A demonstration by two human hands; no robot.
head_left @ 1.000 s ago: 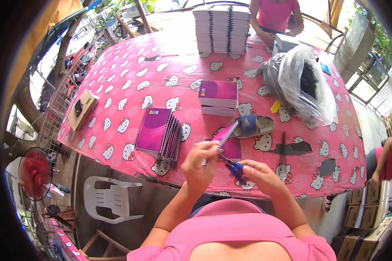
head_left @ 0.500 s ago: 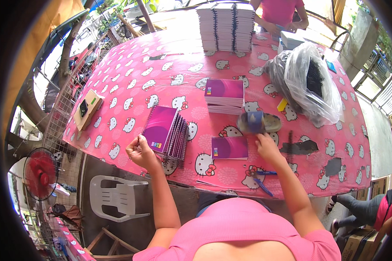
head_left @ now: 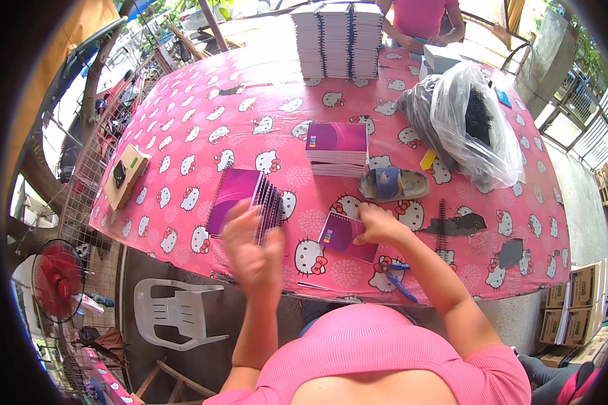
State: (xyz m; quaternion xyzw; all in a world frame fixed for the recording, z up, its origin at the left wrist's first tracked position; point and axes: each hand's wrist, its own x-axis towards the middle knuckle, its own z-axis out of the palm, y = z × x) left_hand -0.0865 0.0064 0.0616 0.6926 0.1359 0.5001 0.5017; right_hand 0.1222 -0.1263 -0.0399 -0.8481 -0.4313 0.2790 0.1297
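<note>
My right hand (head_left: 380, 224) grips the upper right edge of a purple notebook (head_left: 344, 235), thumb on its cover, the notebook lying tilted on the table. My left hand (head_left: 253, 246) is smeared by motion beside a stack of spiral-bound purple notebooks (head_left: 233, 192) and hides part of it; whether it holds anything is unclear. Beyond the right hand lies a blue-strapped slipper (head_left: 388, 183), next to a stack of purple-covered booklets (head_left: 336, 138). Blue-handled pliers (head_left: 400, 278) rest near the front edge, and a loose black spiral coil (head_left: 442, 226) stands out to their right.
Tall piles of bound books (head_left: 338, 40) stand at the back. A clear plastic bag (head_left: 476, 128) with dark contents sits at right. A phone (head_left: 119, 173) lies on a cardboard box (head_left: 130, 177) at left. Another person (head_left: 422, 23) works at the far side. A white chair (head_left: 175, 314) stands below.
My right hand has left the slipper, which now lies still, and taken the notebook, turning it askew. My left hand has moved right and nearer from the bound stack's corner.
</note>
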